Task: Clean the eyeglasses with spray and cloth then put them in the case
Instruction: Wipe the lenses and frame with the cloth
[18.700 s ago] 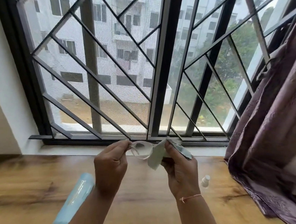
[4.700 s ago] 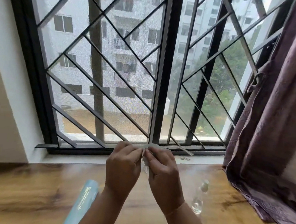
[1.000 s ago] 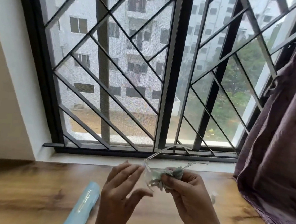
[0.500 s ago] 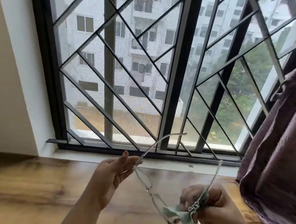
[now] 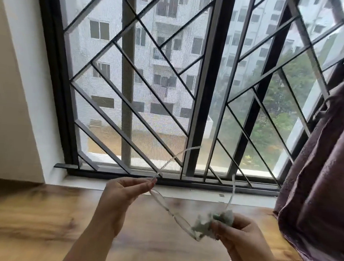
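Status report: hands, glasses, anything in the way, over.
Left hand pinches one temple arm. Right hand grips bunched cloth against the eyeglasses, temples unfolded, held above the wooden table. Case out of view.

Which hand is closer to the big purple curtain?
The right hand. It grips the cloth against the eyeglasses, just left of the curtain. The left hand pinches one temple much farther left.
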Demonstrator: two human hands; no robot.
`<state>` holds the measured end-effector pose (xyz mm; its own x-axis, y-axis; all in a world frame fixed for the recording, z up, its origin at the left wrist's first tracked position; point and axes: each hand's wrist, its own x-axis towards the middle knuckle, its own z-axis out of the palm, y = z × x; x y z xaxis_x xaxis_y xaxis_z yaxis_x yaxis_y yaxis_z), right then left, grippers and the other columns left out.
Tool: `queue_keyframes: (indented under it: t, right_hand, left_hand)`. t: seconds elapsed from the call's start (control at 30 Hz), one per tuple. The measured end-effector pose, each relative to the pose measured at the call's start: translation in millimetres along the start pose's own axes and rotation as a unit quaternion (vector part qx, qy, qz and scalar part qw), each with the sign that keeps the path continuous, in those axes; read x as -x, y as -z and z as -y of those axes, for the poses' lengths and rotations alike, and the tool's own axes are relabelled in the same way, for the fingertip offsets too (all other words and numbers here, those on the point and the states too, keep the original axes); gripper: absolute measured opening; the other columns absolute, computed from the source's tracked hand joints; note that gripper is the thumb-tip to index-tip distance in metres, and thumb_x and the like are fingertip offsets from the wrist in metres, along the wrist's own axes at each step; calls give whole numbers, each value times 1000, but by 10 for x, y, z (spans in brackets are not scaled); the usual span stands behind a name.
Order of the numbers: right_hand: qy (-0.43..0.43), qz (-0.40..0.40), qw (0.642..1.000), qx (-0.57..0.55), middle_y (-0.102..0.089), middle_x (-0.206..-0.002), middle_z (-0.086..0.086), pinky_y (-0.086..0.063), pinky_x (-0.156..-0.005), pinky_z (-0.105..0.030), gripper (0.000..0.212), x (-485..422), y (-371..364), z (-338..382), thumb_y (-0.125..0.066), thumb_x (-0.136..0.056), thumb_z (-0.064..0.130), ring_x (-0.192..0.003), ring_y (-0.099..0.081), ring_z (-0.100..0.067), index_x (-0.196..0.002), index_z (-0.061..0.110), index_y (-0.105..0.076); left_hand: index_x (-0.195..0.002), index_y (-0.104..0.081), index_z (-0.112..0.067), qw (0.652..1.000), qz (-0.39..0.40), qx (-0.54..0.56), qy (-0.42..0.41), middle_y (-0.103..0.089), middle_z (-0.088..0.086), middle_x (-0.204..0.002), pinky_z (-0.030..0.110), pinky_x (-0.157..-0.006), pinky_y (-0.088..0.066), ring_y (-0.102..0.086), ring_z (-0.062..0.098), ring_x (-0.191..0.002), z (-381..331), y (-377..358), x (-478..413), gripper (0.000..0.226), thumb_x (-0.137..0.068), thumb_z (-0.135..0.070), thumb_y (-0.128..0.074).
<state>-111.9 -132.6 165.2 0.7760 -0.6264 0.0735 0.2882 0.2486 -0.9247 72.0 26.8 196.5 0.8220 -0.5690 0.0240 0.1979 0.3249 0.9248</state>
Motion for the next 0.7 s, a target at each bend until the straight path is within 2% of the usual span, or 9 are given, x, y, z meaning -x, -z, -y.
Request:
queue_keyframes:
  t: [0.1, 0.17, 0.23, 0.27, 0.37, 0.43, 0.5, 0.57, 0.7]
  right_hand:
    - [56, -163, 985, 21, -69, -67, -19, -53, -50, -21, 72, -76, -32, -79, -93, -15, 30, -56, -63, -22, -72, -8, -70]
    - [112, -223, 968, 25, -70, -65, -13, -54, -54, -20, 64, -96, -100, -58, -92, -21, 39, -60, -65, -21, -69, 1, -73]
    - [153, -200, 967, 28, -72, -68, -10, -54, -59, -19, 29, -76, -273, 23, -88, -47, 24, -67, -66, -21, -68, 10, -75]
    - [173, -180, 967, 50, -73, -71, -8, -53, -62, -18, 15, -63, -381, 64, -83, -57, 12, -70, -66, -20, -70, 13, -75]
    - [278, -112, 937, 179, -72, -86, 3, -50, -73, -13, 20, -49, -678, 124, -76, -69, 8, -85, -67, -8, -84, 20, -76]
    - [355, -90, 885, 287, -66, -102, 10, -47, -84, -11, 36, -70, -827, 107, -70, -73, -2, -98, -61, 0, -105, 15, -68]
    - [424, -72, 809, 400, -62, -109, 3, -44, -91, -15, 48, -127, -916, 27, -55, -73, -11, -105, -57, -4, -115, 10, -62]
    - [455, -57, 751, 474, -62, -111, -7, -43, -95, -21, 40, -166, -973, -43, -45, -81, -6, -106, -54, -14, -116, 4, -62]
    - [469, -80, 692, 543, -66, -103, -10, -40, -91, -17, 32, -188, -1028, -57, -41, -91, 9, -96, -51, -18, -110, -1, -65]
  left_hand:
    - [-64, -74, -16, 978, -49, -149, -141, -74, -3, -72, 11, -76, -47, -67, 6, -83, 7, -21, -48, 18, -62, 2, -76]
    - [-67, -74, -25, 904, -79, -310, -284, -70, -22, -73, 11, -89, -41, -60, 1, -96, 62, -20, -102, 21, -67, -4, -77]
    - [-73, -75, -19, 801, -84, -420, -418, -70, -20, -78, 17, -95, -37, -55, 10, -102, 114, -11, -142, 4, -73, -17, -71]
    - [-75, -75, -15, 754, -80, -453, -469, -71, -13, -81, 21, -96, -38, -53, 15, -104, 131, -27, -146, 11, -75, -21, -66]
    - [-80, -74, -6, 673, -72, -474, -563, -72, -1, -86, 31, -94, -43, -50, 19, -111, 163, -126, -124, 17, -80, -18, -62]
    - [-78, -74, -4, 653, -70, -469, -590, -72, 3, -85, 40, -91, -46, -50, 18, -112, 151, -195, -97, 16, -82, -15, -62]
    - [-72, -72, -1, 641, -65, -465, -607, -71, 6, -80, 45, -87, -48, -51, 18, -111, 136, -236, -69, 19, -83, -11, -59]
    - [-68, -69, 1, 637, -57, -459, -617, -71, 8, -79, 47, -83, -51, -52, 21, -110, 118, -251, -50, 25, -86, -9, -55]
    - [-64, -68, 3, 630, -70, -439, -636, -71, 10, -79, 48, -80, -52, -55, 22, -104, 98, -245, -30, 27, -86, -3, -53]
